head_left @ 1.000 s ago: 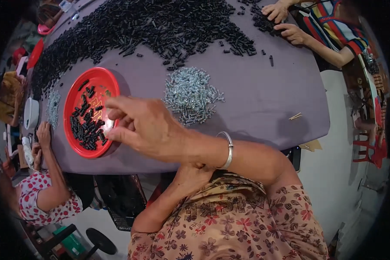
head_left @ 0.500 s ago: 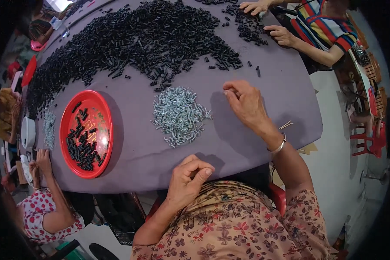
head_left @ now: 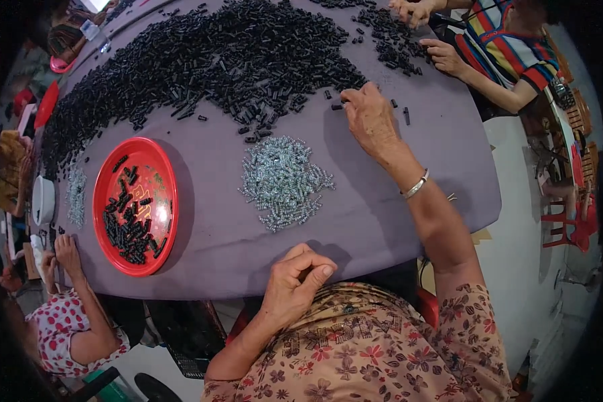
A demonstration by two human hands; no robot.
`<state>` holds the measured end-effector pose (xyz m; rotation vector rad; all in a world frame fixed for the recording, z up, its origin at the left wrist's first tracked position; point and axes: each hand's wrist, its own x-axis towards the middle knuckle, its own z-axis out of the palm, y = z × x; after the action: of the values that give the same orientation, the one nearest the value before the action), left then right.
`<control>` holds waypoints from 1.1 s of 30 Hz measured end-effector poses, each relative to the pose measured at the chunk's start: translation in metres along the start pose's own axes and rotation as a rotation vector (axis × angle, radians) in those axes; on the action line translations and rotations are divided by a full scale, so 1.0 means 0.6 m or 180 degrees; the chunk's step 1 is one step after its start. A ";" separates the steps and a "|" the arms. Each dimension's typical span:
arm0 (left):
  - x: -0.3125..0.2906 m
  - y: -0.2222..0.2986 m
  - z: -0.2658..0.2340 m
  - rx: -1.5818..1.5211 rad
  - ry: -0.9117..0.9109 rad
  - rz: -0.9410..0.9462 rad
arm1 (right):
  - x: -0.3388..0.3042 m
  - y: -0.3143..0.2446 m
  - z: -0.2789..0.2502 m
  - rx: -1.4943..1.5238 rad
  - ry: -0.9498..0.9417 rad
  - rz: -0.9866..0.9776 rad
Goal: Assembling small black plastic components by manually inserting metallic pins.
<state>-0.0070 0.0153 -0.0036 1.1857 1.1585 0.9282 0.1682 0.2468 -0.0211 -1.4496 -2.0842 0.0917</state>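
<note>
Where a red tray (head_left: 149, 153) stands, black pieces (head_left: 128, 234) lie inside.

At eleven o'clock, the black tubes (head_left: 228, 60) looked like hard plastic, dull with faint glints. The springs (head_left: 281, 177) near the dial's centre were shiny metal wire. At nine o'clock, the plate (head_left: 157, 218) was smooth, glossy plastic. The tablecloth (head_left: 221, 234) was matt cloth, lightly creased toward seven. The bangle (head_left: 417, 186) at three was polished metal; the shirt (head_left: 355, 348) at five, matt cloth.

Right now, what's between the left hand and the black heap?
Head view: the silvery spring pile lies between the left hand and the black heap, with grey cloth showing toward the hand.
</note>
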 end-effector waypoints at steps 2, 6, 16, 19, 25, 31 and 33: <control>0.002 0.004 0.001 0.0023 -0.0002 0.0010 | -0.008 -0.005 -0.002 -0.0054 -0.0049 0.0035; 0.002 0.003 0.002 0.0039 0.0007 0.0026 | -0.025 -0.007 -0.013 0.0185 -0.0163 -0.0121; -0.005 0.005 0.006 -0.0904 0.0387 -0.0084 | -0.074 -0.059 -0.081 0.4275 -0.0391 0.1954; -0.012 0.011 0.006 -0.0932 0.0585 0.0265 | -0.150 -0.132 -0.126 0.5251 -0.1198 0.2156; -0.021 0.029 0.012 -0.1056 0.0835 0.0785 | -0.221 -0.167 -0.145 0.5069 -0.1510 0.1956; -0.024 0.030 0.015 -0.1162 0.0968 0.0740 | -0.227 -0.176 -0.146 0.4968 -0.1369 0.1663; -0.025 0.029 0.014 -0.1151 0.0933 0.0749 | -0.233 -0.179 -0.144 0.4942 -0.1322 0.1597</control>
<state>-0.0006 0.0023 0.0163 0.9209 1.0326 1.4626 0.1544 0.0578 0.0305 -0.8201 -1.0818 1.8244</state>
